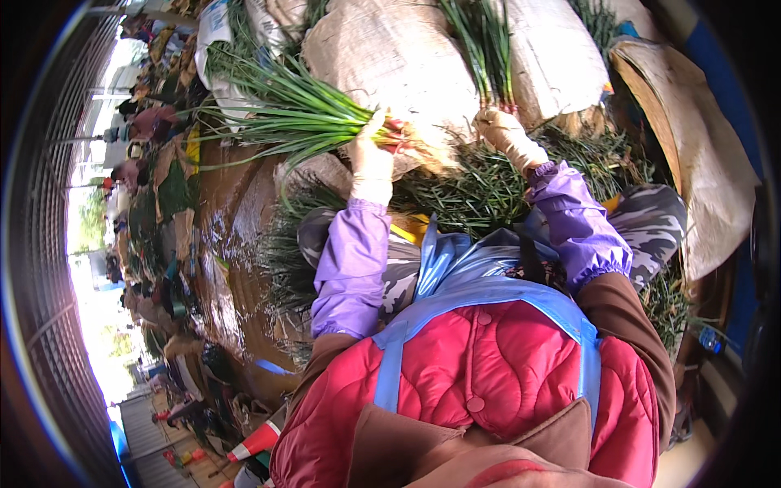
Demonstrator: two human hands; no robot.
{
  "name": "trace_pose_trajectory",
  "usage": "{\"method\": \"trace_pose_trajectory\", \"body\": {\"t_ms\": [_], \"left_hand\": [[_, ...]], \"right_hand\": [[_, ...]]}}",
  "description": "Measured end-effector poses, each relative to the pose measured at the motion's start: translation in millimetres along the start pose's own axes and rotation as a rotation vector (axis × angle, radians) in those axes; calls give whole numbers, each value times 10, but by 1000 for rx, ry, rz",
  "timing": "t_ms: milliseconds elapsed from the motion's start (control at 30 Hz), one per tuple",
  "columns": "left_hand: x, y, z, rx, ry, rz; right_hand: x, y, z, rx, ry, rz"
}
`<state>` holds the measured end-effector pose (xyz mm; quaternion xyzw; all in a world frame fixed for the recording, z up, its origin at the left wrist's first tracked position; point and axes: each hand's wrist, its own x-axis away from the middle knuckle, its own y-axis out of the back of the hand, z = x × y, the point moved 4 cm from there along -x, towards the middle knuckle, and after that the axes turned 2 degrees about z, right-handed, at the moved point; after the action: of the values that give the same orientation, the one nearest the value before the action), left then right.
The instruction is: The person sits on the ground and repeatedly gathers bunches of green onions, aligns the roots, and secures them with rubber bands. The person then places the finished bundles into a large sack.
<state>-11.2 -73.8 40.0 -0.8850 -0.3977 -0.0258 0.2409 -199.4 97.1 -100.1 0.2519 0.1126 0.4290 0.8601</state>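
Note:
My left hand, in a pale glove, is closed around a bunch of green onions just above their reddish bulbs. The long leaves fan out to the left, and pale roots hang to the right over a woven sack. Also gloved, my right hand has its fingers curled at the bulb end of other green onions, whose leaves point away from me. Part of their base is hidden behind the fingers. Purple sleeve covers reach both wrists.
Loose green trimmings are heaped before my knees. Another pale sack lies ahead, and a large open one stands at right. Wet brown ground stretches left, toward several people and produce piles. A red-white traffic cone is at lower left.

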Motion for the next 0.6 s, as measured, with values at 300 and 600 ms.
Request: {"method": "trace_pose_trajectory", "body": {"t_ms": [300, 600], "left_hand": [[-198, 463, -240, 140, -151, -228], [-375, 522, -106, 379, 11, -340]], "right_hand": [[247, -535, 394, -962, -467, 261], [273, 350, 1862, 25, 690, -491]]}}
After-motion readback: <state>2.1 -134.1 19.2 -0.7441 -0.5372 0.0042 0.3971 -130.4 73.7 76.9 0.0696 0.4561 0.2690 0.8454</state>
